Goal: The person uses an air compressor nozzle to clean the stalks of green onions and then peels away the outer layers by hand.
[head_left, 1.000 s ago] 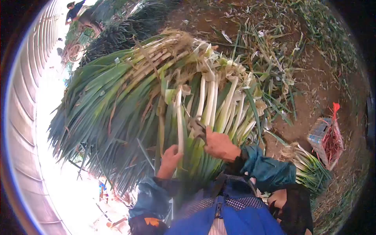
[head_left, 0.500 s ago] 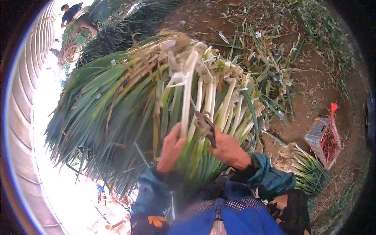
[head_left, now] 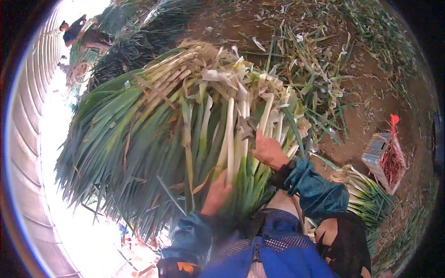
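Left hand (head_left: 217, 194) low centre, fingers wrapped tight round green lower part of one leek (head_left: 229, 134), white shaft running up and away toward top of pile (head_left: 139, 120). Right hand (head_left: 268, 150) just right of it and higher, closed on grey shears (head_left: 245, 126), tool pointing up-left, resting against white shafts just beside held leek; blades apart or together, cannot tell. Hands near each other, not touching. Held leek lying on front face of pile, among other white shafts, root ends up at far side, green leaves fanning down and left toward camera. Teal sleeve (head_left: 315, 192) on right forearm, blue apron (head_left: 273, 255) at bottom edge. Bare brown ground (head_left: 371, 97) right of pile, strewn with green and pale trimmings (head_left: 315, 69) beyond right hand. Crate (head_left: 376, 155) at far right on ground, red ties (head_left: 395, 162) hanging from it, well apart from hands. Small bundle (head_left: 366, 197) of leeks between crate and right sleeve, lying flat. Another person (head_left: 74, 30) far top left, bent over, well away from pile
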Action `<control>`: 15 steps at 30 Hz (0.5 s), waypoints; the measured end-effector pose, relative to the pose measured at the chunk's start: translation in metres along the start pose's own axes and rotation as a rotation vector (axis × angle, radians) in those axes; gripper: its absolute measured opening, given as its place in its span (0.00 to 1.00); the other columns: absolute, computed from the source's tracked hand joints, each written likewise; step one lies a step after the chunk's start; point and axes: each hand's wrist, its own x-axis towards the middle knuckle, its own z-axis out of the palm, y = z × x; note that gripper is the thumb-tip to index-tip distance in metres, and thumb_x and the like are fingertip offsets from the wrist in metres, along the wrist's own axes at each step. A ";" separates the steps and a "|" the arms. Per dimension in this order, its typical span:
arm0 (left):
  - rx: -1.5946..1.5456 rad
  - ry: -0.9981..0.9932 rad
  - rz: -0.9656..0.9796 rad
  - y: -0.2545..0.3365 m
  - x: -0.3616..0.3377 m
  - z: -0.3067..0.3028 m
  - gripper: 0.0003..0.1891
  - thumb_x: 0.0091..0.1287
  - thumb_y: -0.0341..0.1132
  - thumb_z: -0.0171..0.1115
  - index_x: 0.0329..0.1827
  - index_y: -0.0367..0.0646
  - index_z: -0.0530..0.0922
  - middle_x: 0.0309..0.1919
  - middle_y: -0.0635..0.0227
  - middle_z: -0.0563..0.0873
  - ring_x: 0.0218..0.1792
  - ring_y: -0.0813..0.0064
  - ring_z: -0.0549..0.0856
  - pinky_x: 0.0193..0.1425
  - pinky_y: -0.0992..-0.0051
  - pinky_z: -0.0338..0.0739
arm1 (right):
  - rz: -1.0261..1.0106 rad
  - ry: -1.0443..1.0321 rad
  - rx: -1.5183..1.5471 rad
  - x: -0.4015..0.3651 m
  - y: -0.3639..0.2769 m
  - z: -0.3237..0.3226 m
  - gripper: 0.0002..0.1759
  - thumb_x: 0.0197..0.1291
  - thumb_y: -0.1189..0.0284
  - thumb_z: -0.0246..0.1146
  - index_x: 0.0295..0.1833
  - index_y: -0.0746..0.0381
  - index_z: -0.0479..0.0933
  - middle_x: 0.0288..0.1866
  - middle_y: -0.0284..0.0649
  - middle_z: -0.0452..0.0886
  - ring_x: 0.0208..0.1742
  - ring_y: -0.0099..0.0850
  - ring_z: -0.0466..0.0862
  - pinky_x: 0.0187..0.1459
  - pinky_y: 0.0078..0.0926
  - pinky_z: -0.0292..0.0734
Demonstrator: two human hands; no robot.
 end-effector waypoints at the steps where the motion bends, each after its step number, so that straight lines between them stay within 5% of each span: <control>1: 0.005 -0.017 -0.055 0.006 -0.004 0.000 0.30 0.57 0.32 0.50 0.66 0.45 0.61 0.39 0.38 0.79 0.42 0.43 0.80 0.47 0.54 0.72 | -0.004 0.020 -0.004 -0.001 -0.003 -0.007 0.32 0.48 0.65 0.60 0.54 0.72 0.58 0.30 0.59 0.78 0.35 0.57 0.80 0.37 0.50 0.74; 7: -0.019 -0.042 0.106 -0.001 0.010 0.006 0.26 0.60 0.33 0.51 0.64 0.41 0.62 0.36 0.40 0.79 0.40 0.42 0.80 0.44 0.53 0.72 | -0.091 -0.054 0.067 -0.058 -0.025 -0.030 0.31 0.47 0.67 0.60 0.54 0.71 0.59 0.29 0.59 0.78 0.34 0.57 0.79 0.36 0.51 0.74; 8: -0.058 -0.142 0.105 0.005 0.014 -0.001 0.21 0.61 0.34 0.51 0.58 0.42 0.68 0.36 0.43 0.80 0.41 0.44 0.80 0.44 0.54 0.73 | -0.077 -0.106 0.072 -0.062 -0.021 -0.031 0.31 0.47 0.68 0.61 0.55 0.71 0.59 0.29 0.59 0.78 0.33 0.57 0.79 0.36 0.51 0.74; 10: 0.040 -0.085 0.367 -0.002 0.040 -0.024 0.17 0.61 0.34 0.52 0.53 0.41 0.72 0.38 0.45 0.81 0.42 0.47 0.80 0.44 0.56 0.73 | -0.275 0.048 -0.062 -0.058 0.013 -0.027 0.32 0.47 0.68 0.62 0.55 0.71 0.58 0.29 0.59 0.77 0.33 0.58 0.78 0.36 0.51 0.74; 11: 0.090 -0.055 0.499 -0.009 0.058 -0.040 0.16 0.61 0.35 0.52 0.51 0.41 0.74 0.39 0.47 0.81 0.43 0.49 0.80 0.45 0.57 0.74 | -0.155 0.012 -0.017 -0.053 0.016 -0.026 0.30 0.48 0.66 0.60 0.54 0.71 0.59 0.31 0.60 0.77 0.35 0.57 0.79 0.37 0.49 0.74; 12: 0.119 0.127 0.308 -0.018 0.083 -0.061 0.14 0.60 0.35 0.53 0.47 0.40 0.76 0.38 0.48 0.81 0.42 0.51 0.80 0.45 0.58 0.74 | -0.034 -0.019 0.024 -0.047 0.019 -0.025 0.29 0.49 0.65 0.59 0.53 0.72 0.60 0.33 0.61 0.78 0.36 0.57 0.79 0.38 0.48 0.73; 14: 0.387 0.502 0.600 0.009 0.105 -0.144 0.14 0.56 0.34 0.56 0.43 0.37 0.77 0.35 0.51 0.80 0.38 0.52 0.80 0.44 0.58 0.74 | -0.049 -0.019 -0.016 -0.057 0.021 -0.012 0.32 0.49 0.65 0.61 0.55 0.73 0.59 0.31 0.61 0.77 0.37 0.57 0.78 0.38 0.49 0.73; 15: 0.782 0.717 0.658 -0.016 0.121 -0.177 0.14 0.54 0.32 0.57 0.42 0.36 0.76 0.35 0.52 0.79 0.39 0.53 0.78 0.42 0.59 0.74 | -0.055 -0.013 -0.038 -0.063 0.023 -0.008 0.34 0.48 0.65 0.63 0.56 0.73 0.58 0.30 0.60 0.76 0.37 0.58 0.78 0.38 0.49 0.72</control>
